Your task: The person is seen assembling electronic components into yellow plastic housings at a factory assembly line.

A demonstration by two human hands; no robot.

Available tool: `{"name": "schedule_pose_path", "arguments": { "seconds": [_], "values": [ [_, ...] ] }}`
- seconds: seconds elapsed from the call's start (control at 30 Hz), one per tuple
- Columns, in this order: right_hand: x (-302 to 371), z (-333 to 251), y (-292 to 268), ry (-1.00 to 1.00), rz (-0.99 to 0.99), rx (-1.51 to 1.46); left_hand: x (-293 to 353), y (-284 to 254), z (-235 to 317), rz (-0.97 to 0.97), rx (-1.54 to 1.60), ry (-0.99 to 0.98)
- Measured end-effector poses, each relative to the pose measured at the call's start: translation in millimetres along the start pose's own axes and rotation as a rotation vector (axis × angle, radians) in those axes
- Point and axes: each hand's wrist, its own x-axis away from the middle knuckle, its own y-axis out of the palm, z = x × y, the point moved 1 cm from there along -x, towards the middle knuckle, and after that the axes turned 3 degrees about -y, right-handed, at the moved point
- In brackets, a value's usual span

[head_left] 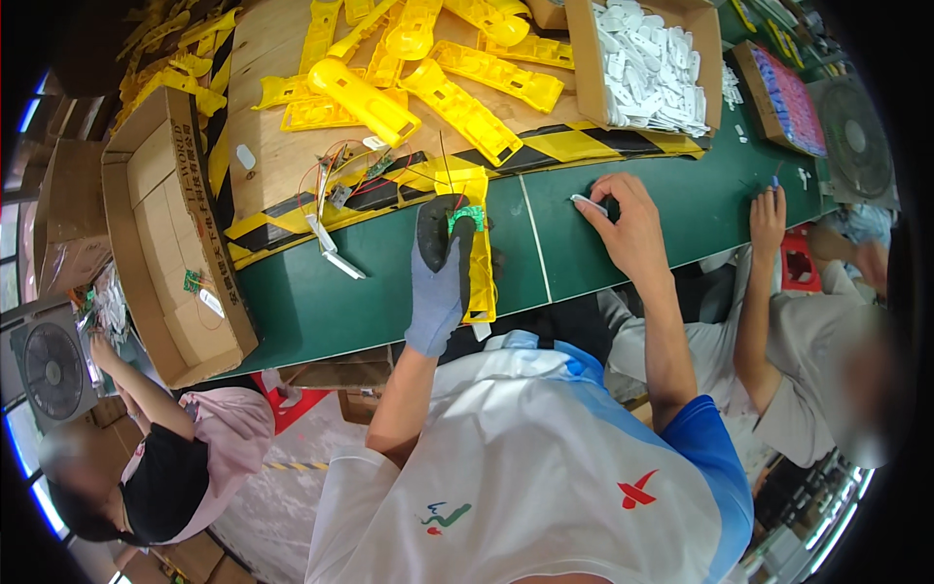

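Observation:
My left hand, in a grey glove with dark fingers, is closed around a yellow plastic housing over the green bench. A small green circuit board lies at the housing's upper part, under my thumb and fingers, and a thin dark wire rises near it. To the right, my bare right hand pinches a small white plastic piece between thumb and fingers, above the bench and apart from the housing. Left of the gloved hand lie loose red and black wires with small boards and white strips.
Several yellow housings are heaped on a wooden board edged with striped tape. A carton of white pieces stands at the far right, a cardboard box at left. Co-workers sit on both sides; one hand works at right.

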Motion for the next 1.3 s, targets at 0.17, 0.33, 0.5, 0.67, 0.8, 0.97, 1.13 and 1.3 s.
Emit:
{"name": "schedule_pose_path", "arguments": {
  "seconds": [0.17,0.33,0.5,0.67,0.8,0.97,1.13,1.3],
  "values": [
    [1,-49,26,0.122,-0.096,-0.531,1,0,-3,-0.001,-0.001,-0.011],
    [-6,-82,51,-0.178,0.011,-0.691,-13,-18,-30,0.02,-0.163,0.299],
    [-8,-73,68,-0.169,0.054,-0.761,6,-3,4,-0.072,0.104,-0.089],
    [-4,-70,79,-0.097,0.069,-0.865,4,-5,2,-0.087,0.115,-0.101],
    [-4,-69,78,-0.086,0.036,-0.901,3,-3,-1,-0.078,0.104,-0.089],
    [4,-73,63,-0.001,0.135,-1.013,0,1,-8,0.004,0.104,0.032],
    [20,-43,57,-0.079,-0.079,-1.215,-1,6,-14,0.027,0.171,0.016],
    [15,-59,60,0.125,-0.19,-1.34,0,7,-16,0.081,-0.078,0.172]
  ]
}}
